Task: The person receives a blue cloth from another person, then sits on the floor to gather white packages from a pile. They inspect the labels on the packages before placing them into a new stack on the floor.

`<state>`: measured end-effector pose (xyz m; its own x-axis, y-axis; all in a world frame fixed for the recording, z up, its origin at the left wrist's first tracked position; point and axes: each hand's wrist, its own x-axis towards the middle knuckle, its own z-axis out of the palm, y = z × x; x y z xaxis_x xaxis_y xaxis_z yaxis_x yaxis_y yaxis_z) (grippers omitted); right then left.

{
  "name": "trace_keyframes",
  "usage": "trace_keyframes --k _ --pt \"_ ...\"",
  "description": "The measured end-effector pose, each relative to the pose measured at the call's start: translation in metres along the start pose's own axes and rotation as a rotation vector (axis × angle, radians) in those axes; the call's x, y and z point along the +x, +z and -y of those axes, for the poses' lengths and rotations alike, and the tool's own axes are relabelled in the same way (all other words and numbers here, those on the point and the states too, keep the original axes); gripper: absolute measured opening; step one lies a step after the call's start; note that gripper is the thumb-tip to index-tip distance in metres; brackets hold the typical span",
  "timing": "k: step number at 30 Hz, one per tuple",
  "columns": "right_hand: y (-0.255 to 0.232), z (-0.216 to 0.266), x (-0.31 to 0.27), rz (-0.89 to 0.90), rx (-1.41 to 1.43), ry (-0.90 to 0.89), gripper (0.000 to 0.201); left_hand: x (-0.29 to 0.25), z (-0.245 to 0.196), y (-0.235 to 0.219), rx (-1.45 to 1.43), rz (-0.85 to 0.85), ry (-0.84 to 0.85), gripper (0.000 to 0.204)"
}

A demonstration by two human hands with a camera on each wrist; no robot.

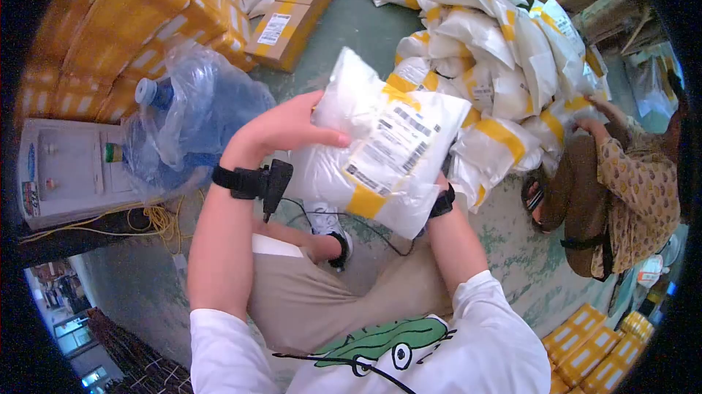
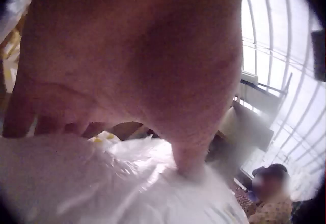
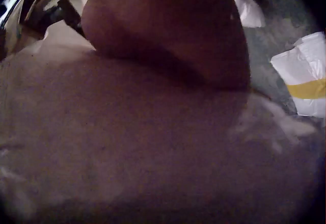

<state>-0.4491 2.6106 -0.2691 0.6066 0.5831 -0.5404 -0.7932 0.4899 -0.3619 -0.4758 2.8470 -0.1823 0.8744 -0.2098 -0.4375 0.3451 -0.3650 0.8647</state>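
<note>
A white plastic parcel (image 1: pixel 398 142) with yellow tape and a printed label is held up in front of the lap, its label facing up. The left hand (image 1: pixel 296 125) grips its left side, thumb on the upper face and fingers behind the edge. In the left wrist view that hand (image 2: pixel 137 56) spans over the white plastic (image 2: pixel 127 183). The right hand (image 1: pixel 442 180) is at the parcel's lower right, mostly hidden beneath it. In the right wrist view the right hand (image 3: pixel 168 35) lies against the parcel (image 3: pixel 127 142), its fingers out of sight.
Many similar parcels (image 1: pixel 497 43) are heaped ahead and right, where another person (image 1: pixel 629 182) crouches with hands at the heap. Brown boxes (image 1: pixel 296 10) lie on the floor ahead. Blue water bottles (image 1: pixel 190 120) in clear plastic and taped cartons (image 1: pixel 139 21) stand left. A black cable crosses the floor.
</note>
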Motion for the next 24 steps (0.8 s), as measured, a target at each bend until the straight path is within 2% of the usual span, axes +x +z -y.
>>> trace_keyframes --k 1,3,4,5,6,7,8,9,10,11,12,13,14,15,17,18,22,24 --pt "-0.003 -0.002 0.004 -0.001 -0.002 0.001 0.058 -0.003 0.003 -0.005 -0.002 0.0 0.0 0.066" --pt "-0.013 -0.011 0.017 0.199 -0.344 -0.229 0.064 -0.009 0.008 -0.016 -0.034 -0.158 -0.139 0.06" --pt "-0.011 -0.011 0.03 0.165 -0.16 -0.193 0.076 -0.008 0.013 -0.02 -0.04 -0.17 -0.131 0.06" --pt "-0.012 -0.01 0.033 0.177 -0.173 -0.19 0.076 -0.005 0.022 -0.025 -0.013 -0.263 -0.131 0.056" --pt "-0.006 -0.007 0.027 0.277 0.038 -0.064 0.078 -0.006 0.023 -0.028 0.012 -0.357 -0.134 0.053" --pt "-0.003 -0.007 0.024 0.374 0.247 0.066 0.08 -0.008 0.025 -0.028 0.006 -0.378 -0.128 0.053" --pt "-0.003 -0.011 0.025 0.404 0.254 0.069 0.069 -0.006 0.027 -0.024 0.171 -0.463 -0.151 0.05" --pt "-0.001 -0.012 0.029 0.405 0.246 0.077 0.069 -0.003 0.025 -0.021 0.339 -0.543 -0.173 0.048" --pt "0.001 -0.011 0.035 0.339 0.07 0.033 0.062 -0.005 0.024 -0.014 0.336 -0.549 -0.081 0.043" --pt "0.001 -0.011 0.042 0.268 -0.104 -0.012 0.055 -0.008 0.024 -0.015 0.33 -0.551 -0.081 0.043" --pt "-0.009 -0.004 0.053 0.358 0.107 0.177 0.05 -0.011 0.023 -0.016 0.376 -0.549 -0.093 0.04" --pt "-0.011 -0.001 0.058 0.356 0.1 0.177 0.05 -0.018 0.013 -0.017 0.42 -0.548 -0.104 0.038" --pt "-0.011 0.003 0.063 0.311 -0.001 0.137 0.047 -0.036 0.002 -0.02 0.429 -0.634 -0.117 0.04" --pt "-0.01 0.006 0.071 0.265 -0.101 0.101 0.045 -0.048 -0.004 -0.026 0.442 -0.801 -0.082 0.038" --pt "-0.003 0.007 0.086 0.247 -0.079 0.125 0.046 -0.07 -0.005 -0.038 0.425 -1.073 -0.039 0.033" --pt "-0.011 0.005 0.109 0.196 -0.162 0.092 0.045 -0.076 -0.005 -0.043 0.397 -1.186 -0.024 0.029" --pt "-0.033 -0.014 0.191 0.138 -0.368 0.01 0.043 -0.094 -0.001 -0.043 0.323 -1.24 0.014 0.024" --pt "-0.029 -0.025 0.214 0.187 -0.382 0.012 0.043 -0.102 0.007 -0.045 0.333 -1.269 -0.018 0.025"
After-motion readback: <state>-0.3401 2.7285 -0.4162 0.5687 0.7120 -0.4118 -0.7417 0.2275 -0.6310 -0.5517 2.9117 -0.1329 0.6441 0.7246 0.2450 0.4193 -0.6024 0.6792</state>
